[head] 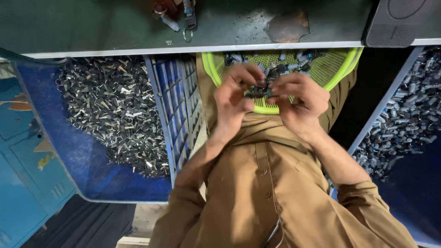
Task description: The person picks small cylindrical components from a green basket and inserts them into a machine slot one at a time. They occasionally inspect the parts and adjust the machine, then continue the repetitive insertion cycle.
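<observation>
Both hands meet over a green basket (342,69) resting on the person's lap, just under the table (92,23) edge. The left hand (234,94) and right hand (298,101) pinch one small dark metal part (258,91) between their fingertips.

The small dark part (258,91) pinched between both hands is mostly covered by fingertips, its shape unreadable. The green basket (342,69) behind the hands runs under the table edge (138,49); its contents are too small to identify.
</observation>
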`<state>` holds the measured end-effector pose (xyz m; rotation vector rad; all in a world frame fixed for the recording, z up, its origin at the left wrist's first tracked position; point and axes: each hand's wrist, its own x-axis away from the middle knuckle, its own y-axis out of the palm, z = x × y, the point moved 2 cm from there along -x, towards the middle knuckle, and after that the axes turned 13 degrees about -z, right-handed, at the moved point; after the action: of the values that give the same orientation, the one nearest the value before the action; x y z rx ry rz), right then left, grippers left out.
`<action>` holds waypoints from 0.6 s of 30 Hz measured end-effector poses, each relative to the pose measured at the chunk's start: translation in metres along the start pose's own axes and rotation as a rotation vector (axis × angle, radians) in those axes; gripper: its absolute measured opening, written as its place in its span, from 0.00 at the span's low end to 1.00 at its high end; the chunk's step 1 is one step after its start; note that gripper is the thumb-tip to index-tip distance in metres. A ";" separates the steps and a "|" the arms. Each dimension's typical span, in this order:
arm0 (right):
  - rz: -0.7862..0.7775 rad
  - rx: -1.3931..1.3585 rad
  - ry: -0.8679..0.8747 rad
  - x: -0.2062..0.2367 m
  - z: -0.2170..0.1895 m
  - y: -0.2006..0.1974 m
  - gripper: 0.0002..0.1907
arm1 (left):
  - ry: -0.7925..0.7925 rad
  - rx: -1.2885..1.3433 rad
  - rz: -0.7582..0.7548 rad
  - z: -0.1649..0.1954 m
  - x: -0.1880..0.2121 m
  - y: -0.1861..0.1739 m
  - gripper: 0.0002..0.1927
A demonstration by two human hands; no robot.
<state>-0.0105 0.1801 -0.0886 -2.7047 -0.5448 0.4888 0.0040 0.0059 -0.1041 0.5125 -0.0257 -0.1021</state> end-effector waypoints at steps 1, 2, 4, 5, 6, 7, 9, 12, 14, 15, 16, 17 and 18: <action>0.005 -0.029 0.002 0.003 0.000 0.002 0.16 | 0.047 -0.132 -0.028 0.004 0.003 0.002 0.17; 0.007 -0.060 0.009 0.007 0.000 0.005 0.15 | 0.090 -0.263 -0.054 0.008 0.005 0.005 0.14; 0.041 -0.186 0.086 0.015 0.001 0.013 0.14 | 0.162 -0.530 -0.098 0.017 0.010 0.007 0.10; 0.074 -0.273 0.142 0.017 0.002 0.017 0.14 | 0.178 -0.579 -0.118 0.021 0.010 0.007 0.09; 0.108 -0.358 0.194 0.020 0.003 0.021 0.14 | 0.199 -0.629 -0.140 0.024 0.008 0.006 0.08; 0.129 -0.411 0.173 0.021 0.003 0.023 0.15 | 0.219 -0.676 -0.165 0.028 0.007 0.006 0.08; 0.175 -0.512 0.135 0.022 0.006 0.026 0.21 | 0.069 -0.675 -0.218 0.033 0.000 0.007 0.06; 0.102 -0.370 0.085 0.020 0.013 0.025 0.22 | 0.021 -0.653 -0.234 0.046 -0.004 0.013 0.05; 0.240 -0.834 0.258 0.019 0.025 0.025 0.16 | 0.056 -0.604 -0.239 0.057 0.001 0.020 0.05; 0.314 -1.059 0.337 0.017 0.029 0.025 0.13 | 0.086 -0.565 -0.252 0.065 0.007 0.022 0.05; 0.313 -1.204 0.378 0.013 0.031 0.024 0.14 | 0.117 -0.530 -0.260 0.071 0.013 0.022 0.05; 0.311 -1.355 0.430 0.008 0.029 0.022 0.14 | 0.093 -0.555 -0.244 0.073 0.017 0.023 0.06; 0.302 -1.504 0.479 0.001 0.027 0.017 0.15 | 0.075 -0.581 -0.223 0.076 0.022 0.021 0.07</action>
<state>-0.0148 0.1728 -0.1191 -4.0775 -0.4089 -0.9293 0.0237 -0.0155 -0.0274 -0.0640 0.1322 -0.2977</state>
